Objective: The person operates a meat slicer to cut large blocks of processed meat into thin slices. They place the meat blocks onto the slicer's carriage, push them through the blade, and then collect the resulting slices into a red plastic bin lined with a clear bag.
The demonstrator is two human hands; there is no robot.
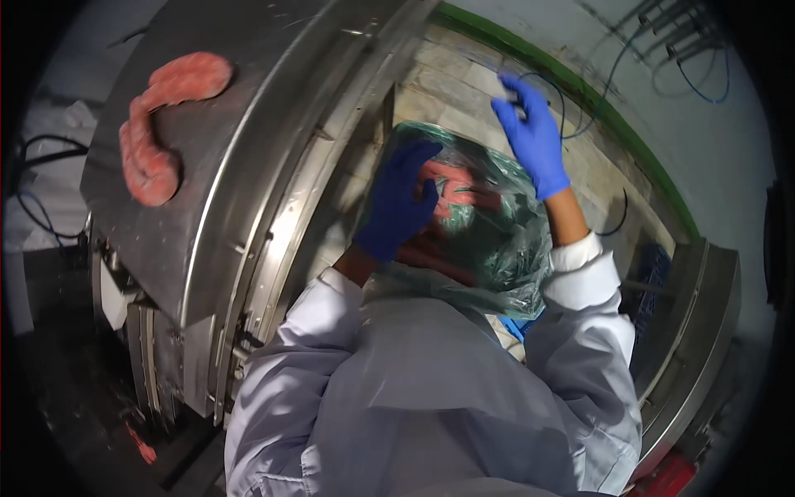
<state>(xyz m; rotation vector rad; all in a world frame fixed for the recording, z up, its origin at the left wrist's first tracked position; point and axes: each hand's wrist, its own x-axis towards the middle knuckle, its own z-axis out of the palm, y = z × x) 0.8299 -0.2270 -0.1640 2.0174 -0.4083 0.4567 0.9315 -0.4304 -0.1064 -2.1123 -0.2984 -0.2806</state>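
Observation:
My left hand [402, 199], in a blue glove, hovers over the left side of an open green plastic bag [517, 277]. Its thumb and fingers are apart, with nothing seen between them. Inside the bag lie several pinkish-red sausages [451, 184], partly shaded by its walls. My right hand [530, 132], gloved in blue too, is raised past the bag's far right rim, fingers spread and holding nothing. Whether either hand touches the plastic is hard to tell. On the steel table to the left rests a bent link of pink sausages [147, 132], away from both hands.
The steel table [224, 41] has a raised rim running along my left. Another curved metal structure [687, 323] stands at my right. A blue crate [517, 327] shows partly under the bag. Blue hoses [617, 79] hang by the far wall above the tiled floor [455, 79].

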